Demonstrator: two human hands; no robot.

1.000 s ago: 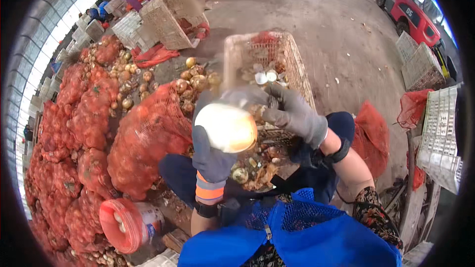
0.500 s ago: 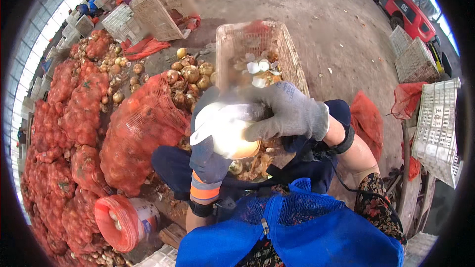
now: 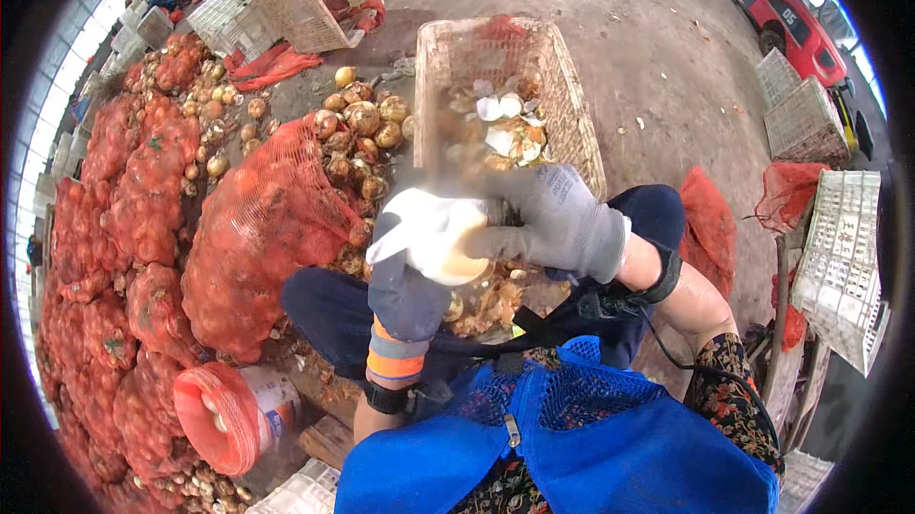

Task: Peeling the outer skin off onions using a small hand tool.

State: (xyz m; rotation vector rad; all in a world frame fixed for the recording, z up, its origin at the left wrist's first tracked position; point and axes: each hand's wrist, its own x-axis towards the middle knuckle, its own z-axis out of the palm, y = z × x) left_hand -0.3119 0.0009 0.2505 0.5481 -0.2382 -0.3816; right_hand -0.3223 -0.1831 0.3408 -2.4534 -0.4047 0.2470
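A pale peeled onion point(image 3: 446, 236), washed out by glare, is held above my lap between both hands. My left hand point(image 3: 405, 293), in a dark glove with an orange and grey cuff, closes around its left and lower side. From the right, my right hand point(image 3: 562, 221) in a grey glove presses its thumb and fingers against the onion; motion blurs the fingertips. A white pointed edge point(image 3: 386, 245) sticks out at the left, too bright to identify. Just beyond my hands stands a dirty plastic crate point(image 3: 577, 123) holding white pieces and onion skins.
Red mesh sacks of onions point(image 3: 257, 238) fill the left, with loose onions point(image 3: 367, 119) by the crate. A bucket lined with red mesh point(image 3: 219, 419) stands at lower left. White crates point(image 3: 839, 257) and a red forklift point(image 3: 796, 33) are at the right.
My view has shifted slightly, so the crate sits higher in the picture. Both hands still hold the onion, which shows less tan along its lower edge. The right fingers have shifted on it.
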